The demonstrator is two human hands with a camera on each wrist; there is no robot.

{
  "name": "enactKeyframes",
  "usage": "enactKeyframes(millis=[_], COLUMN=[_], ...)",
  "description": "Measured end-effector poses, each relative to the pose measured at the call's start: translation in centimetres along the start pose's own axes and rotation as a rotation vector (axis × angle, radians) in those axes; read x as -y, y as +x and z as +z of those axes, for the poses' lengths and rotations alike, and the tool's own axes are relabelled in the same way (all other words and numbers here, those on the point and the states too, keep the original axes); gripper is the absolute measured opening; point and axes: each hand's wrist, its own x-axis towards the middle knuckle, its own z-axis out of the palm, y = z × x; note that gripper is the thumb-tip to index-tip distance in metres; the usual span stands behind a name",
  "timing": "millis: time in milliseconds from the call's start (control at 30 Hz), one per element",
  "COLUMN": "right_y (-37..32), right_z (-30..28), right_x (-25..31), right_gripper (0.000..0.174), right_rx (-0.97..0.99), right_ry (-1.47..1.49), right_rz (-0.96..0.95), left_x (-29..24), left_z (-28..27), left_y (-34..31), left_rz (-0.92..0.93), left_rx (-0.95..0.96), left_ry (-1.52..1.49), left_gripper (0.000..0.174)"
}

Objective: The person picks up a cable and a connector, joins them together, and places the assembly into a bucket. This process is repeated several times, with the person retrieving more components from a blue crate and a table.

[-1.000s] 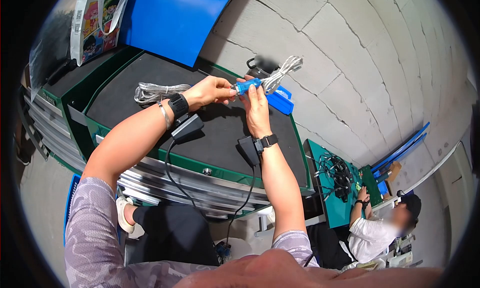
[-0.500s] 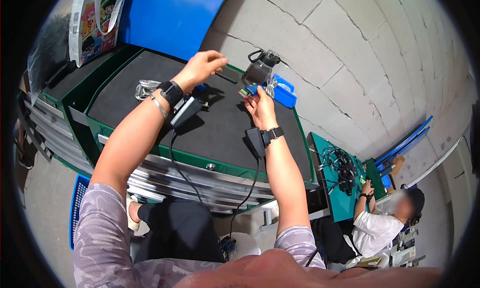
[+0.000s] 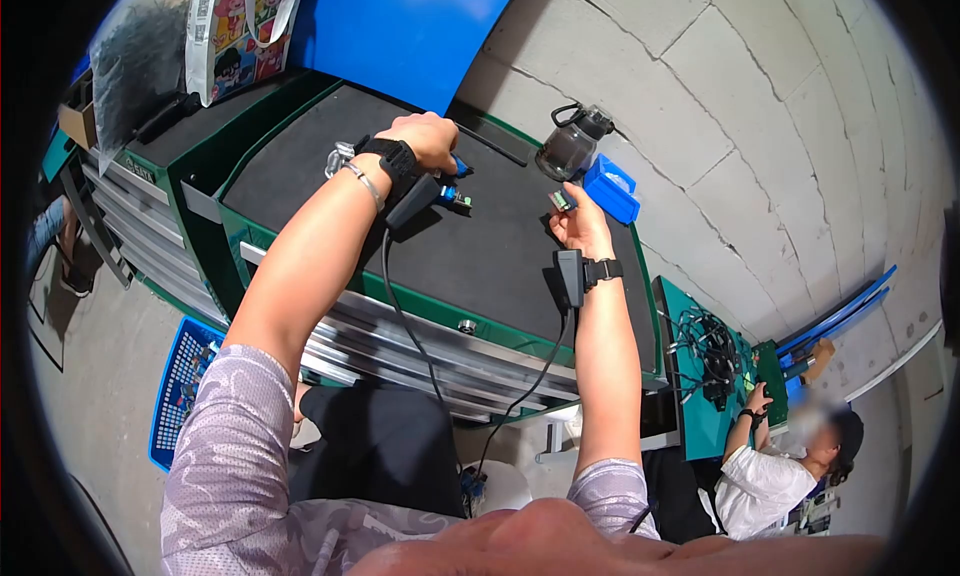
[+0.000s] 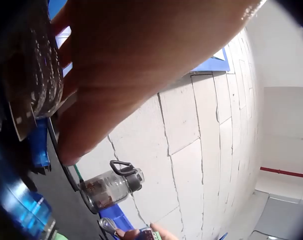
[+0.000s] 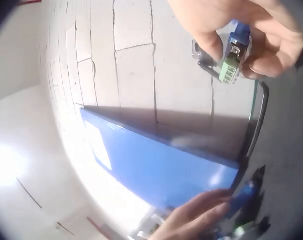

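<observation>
My right hand (image 3: 588,226) pinches a blue USB adapter (image 5: 240,35) with a green terminal block (image 5: 230,70) at its end. Its silver cable (image 4: 108,225) shows beside that hand in the left wrist view. Low over the black mat (image 3: 520,256), my left hand (image 3: 425,141) reaches down by a coiled clear cable (image 3: 340,159), thumb and fingers apart. One blue connector (image 3: 461,166) lies right at its fingertips. Another blue adapter with a green end (image 3: 455,198) rests on the mat closer to me, beside the left wrist camera.
Behind the right hand stand a clear bottle (image 3: 572,146) and a blue bin (image 3: 612,191). A blue panel (image 3: 400,36) rises at the back, with a printed bag (image 3: 245,36) to the left. Another person (image 3: 780,476) works at a green table (image 3: 690,396) to the right.
Both hands were together at the adapter. My left hand has let go of its end and moved left and down to the mat; my right hand keeps the adapter.
</observation>
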Motion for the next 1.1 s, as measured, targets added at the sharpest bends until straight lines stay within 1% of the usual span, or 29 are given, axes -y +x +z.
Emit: enactKeyframes(millis=[33,67,100,133,167,233,267,300,367,400,433,500,533,567,633,667,700,767,800,833,867,900,933,967,1000,1033,1100], right_y=[-0.1,-0.2,-0.2,0.8,1.3,1.4,1.7,1.9,2.1,1.6,1.2,-0.1,-0.6,-1.1,-2.8,-3.4,-4.0,-5.2,-4.2,-2.8,-1.5,-1.7,-2.5,-3.4,-4.8,-5.1,-5.2], right_z=[0.0,-0.1,-0.3,-1.1,-1.5,-2.0,-2.4,-2.8,-3.5,-3.4,-3.4,-2.9,-2.3,-1.8,0.0,1.1,2.2,3.5,3.2,2.8,2.2,2.2,2.6,3.1,4.0,4.1,4.0], right_x=[0.0,0.1,0.2,0.1,-0.2,-0.3,-0.5,-0.6,-0.7,-0.4,0.0,1.5,1.7,2.0,2.7,2.4,1.8,0.7,-0.1,-0.8,-1.5,-1.5,-1.1,-0.7,-0.1,0.2,0.7], right_gripper=[0.023,0.025,0.027,0.039,0.039,0.048,0.044,0.044,0.051,0.054,0.054,0.052,0.053,0.053,0.054,0.054,0.055,0.052,0.049,0.046,0.038,0.038,0.035,0.032,0.027,0.027,0.023], right_rx=[-0.001,0.044,0.09,0.017,0.017,-0.147,-0.198,-0.202,-0.389,-0.382,-0.384,-0.222,-0.17,-0.172,0.193,0.329,0.459,0.713,0.834,0.955,1.01,1.005,0.849,0.695,0.577,0.575,0.599], right_ry=[-0.001,-0.132,-0.263,-0.547,-0.547,-0.984,-1.073,-1.07,-1.399,-1.421,-1.419,-1.301,-1.194,-1.193,-0.611,-0.434,-0.254,-0.106,-0.033,0.039,0.132,0.136,0.135,0.132,0.113,0.115,0.255], right_rz=[0.002,-0.004,-0.009,-0.035,-0.036,-0.186,-0.251,-0.253,-0.413,-0.452,-0.455,-0.198,-0.222,-0.228,-0.246,-0.18,-0.112,-0.09,-0.064,-0.037,0.009,0.007,-0.024,-0.054,-0.143,-0.145,-0.266], left_x=[0.0,0.1,0.2,0.2,0.2,0.0,-0.2,-0.6,-1.2,-1.7,-2.2,-2.9,-3.1,-3.2,-3.7,-4.2,-4.5,-5.3,-5.6,-6.1,-6.2,-6.1,-6.0,-5.8,-5.7,-5.8,-5.9], left_z=[0.0,0.1,0.2,0.2,0.2,0.2,0.4,0.3,-0.1,-0.3,-0.5,-0.8,-0.9,-0.8,-0.3,0.1,0.5,1.6,2.6,3.1,3.4,3.5,3.6,3.6,3.6,3.7,3.8], left_y=[0.1,0.1,0.0,0.0,0.1,0.4,0.6,0.8,1.0,0.7,0.4,-0.3,-0.5,-0.5,-0.7,-0.9,-1.3,-1.7,-1.6,-1.7,-1.5,-1.3,-1.2,-1.1,-1.0,-0.9,-0.8], left_rz=[-0.031,-0.031,0.008,0.047,0.047,0.044,0.061,0.065,0.258,0.34,0.344,0.513,0.546,0.593,0.69,0.707,0.715,0.905,0.875,0.933,0.943,0.954,0.959,0.972,0.984,0.987,0.877], left_rx=[0.04,0.043,0.021,-0.004,-0.004,-0.228,-0.386,-0.388,-0.723,-0.762,-0.764,-0.867,-0.871,-0.808,-0.704,-0.601,-0.447,-0.55,-0.432,-0.385,-0.335,-0.286,-0.28,-0.328,-0.378,-0.376,-0.53], left_ry=[0.059,0.058,0.048,0.038,0.038,-0.074,-0.119,-0.118,-0.485,-0.64,-0.639,-0.852,-0.809,-0.872,-0.868,-0.904,-0.944,-0.579,-0.626,-0.566,-0.523,-0.476,-0.475,-0.416,-0.357,-0.357,-0.426], left_gripper=[0.041,0.041,0.041,0.041,0.041,0.041,0.041,0.041,0.041,0.042,0.042,0.045,0.046,0.045,0.043,0.041,0.04,0.041,0.039,0.039,0.04,0.04,0.04,0.044,0.047,0.047,0.052])
